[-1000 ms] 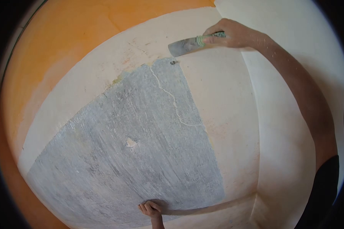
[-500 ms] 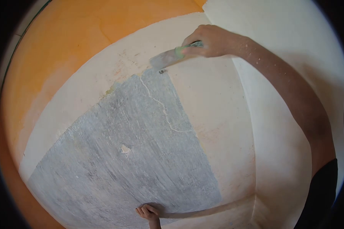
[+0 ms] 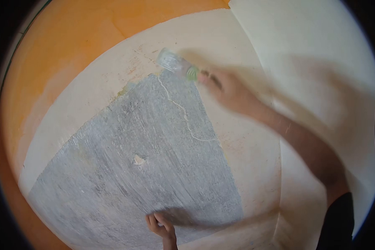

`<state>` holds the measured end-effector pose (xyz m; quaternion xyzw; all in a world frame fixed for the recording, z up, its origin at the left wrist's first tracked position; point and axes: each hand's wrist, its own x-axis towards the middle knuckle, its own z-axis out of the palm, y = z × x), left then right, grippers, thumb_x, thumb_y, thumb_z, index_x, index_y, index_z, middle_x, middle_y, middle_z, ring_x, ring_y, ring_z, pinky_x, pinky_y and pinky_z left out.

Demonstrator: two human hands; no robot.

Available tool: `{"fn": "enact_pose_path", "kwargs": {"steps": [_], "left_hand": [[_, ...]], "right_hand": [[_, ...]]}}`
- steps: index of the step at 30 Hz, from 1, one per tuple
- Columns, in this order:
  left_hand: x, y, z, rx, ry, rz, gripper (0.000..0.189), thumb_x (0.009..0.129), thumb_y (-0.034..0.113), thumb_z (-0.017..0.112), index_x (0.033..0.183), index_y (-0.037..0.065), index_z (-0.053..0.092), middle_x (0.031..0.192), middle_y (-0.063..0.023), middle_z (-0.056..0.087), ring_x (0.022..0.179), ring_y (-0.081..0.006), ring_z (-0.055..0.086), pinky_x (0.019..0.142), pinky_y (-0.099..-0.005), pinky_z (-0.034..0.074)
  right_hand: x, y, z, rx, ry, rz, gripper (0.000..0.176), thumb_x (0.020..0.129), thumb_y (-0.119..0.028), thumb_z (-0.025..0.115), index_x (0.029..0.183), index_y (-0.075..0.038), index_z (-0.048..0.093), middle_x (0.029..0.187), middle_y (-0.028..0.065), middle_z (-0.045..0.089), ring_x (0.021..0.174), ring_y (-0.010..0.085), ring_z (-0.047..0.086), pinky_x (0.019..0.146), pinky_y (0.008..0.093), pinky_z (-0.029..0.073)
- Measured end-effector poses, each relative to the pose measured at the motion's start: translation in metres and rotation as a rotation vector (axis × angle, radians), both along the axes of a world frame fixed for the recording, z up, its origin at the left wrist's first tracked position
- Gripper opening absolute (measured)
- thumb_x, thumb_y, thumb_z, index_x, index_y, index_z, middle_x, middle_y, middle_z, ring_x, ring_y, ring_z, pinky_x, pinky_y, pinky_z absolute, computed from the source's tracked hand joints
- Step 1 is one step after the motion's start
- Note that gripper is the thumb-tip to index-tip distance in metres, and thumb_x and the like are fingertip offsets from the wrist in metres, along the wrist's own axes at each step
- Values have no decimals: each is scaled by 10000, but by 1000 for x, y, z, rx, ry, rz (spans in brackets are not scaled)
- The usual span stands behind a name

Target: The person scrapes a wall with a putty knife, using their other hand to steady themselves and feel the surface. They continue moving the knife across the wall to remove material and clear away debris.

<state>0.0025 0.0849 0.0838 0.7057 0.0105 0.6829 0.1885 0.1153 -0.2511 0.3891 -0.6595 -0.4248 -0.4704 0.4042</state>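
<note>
My right hand [image 3: 229,89], blurred by motion, grips a scraper [image 3: 176,65] with a green handle. Its metal blade lies against the wall at the top edge of a large grey scraped patch [image 3: 146,166]. A thin white crack [image 3: 183,112] runs down the patch from near the blade. A small pale chip [image 3: 139,159] marks the patch's middle. My left hand [image 3: 160,226] rests with its fingers curled against the wall at the patch's lower edge and holds nothing.
Cream paint [image 3: 237,137] surrounds the grey patch. An orange painted area [image 3: 71,50] fills the upper left. A wall corner [image 3: 266,83] runs down on the right, with a paler wall [image 3: 321,54] beyond it.
My right hand has swung down and left with the scraper, the blade now pointing up-left at the patch's top edge. My left hand stays at the patch's lower edge.
</note>
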Motion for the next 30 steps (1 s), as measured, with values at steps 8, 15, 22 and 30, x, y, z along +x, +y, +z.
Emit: {"fn": "enact_pose_path", "kwargs": {"steps": [8, 15, 22, 30], "left_hand": [[-8, -111, 259, 51, 424, -607, 537, 1052, 305, 419, 1493, 8, 344, 1356, -231, 520, 1234, -318, 539, 988, -404, 452], [-27, -100, 324, 64, 693, -453, 472, 1051, 281, 437, 1426, -5, 460, 1149, -188, 657, 1083, -262, 626, 922, -361, 496], [-35, -100, 362, 623, 339, 12, 335, 954, 156, 624, 1286, 118, 644, 804, -73, 628, 682, -132, 562, 661, -313, 484], [-4, -113, 372, 879, 290, 309, 303, 903, 213, 691, 1206, 217, 706, 702, -12, 561, 543, -123, 496, 530, -318, 455]], "right_hand": [[-60, 165, -78, 275, 426, 623, 353, 1069, -305, 362, 1283, -27, 392, 977, 95, 511, 834, 112, 548, 628, 277, 498], [-51, 149, -60, 38, 326, 944, 734, 1041, -232, 450, 1542, -31, -47, 1378, 213, 211, 1281, 364, 407, 928, 338, 504], [-31, 105, -79, -188, -31, 376, 621, 1016, -293, 524, 1534, -84, 253, 1327, 184, 322, 1147, 286, 401, 992, 452, 382], [26, 61, -179, 86, -240, -167, 494, 964, -281, 593, 1432, -166, 488, 1286, 109, 419, 1168, 247, 381, 1004, 431, 264]]}}
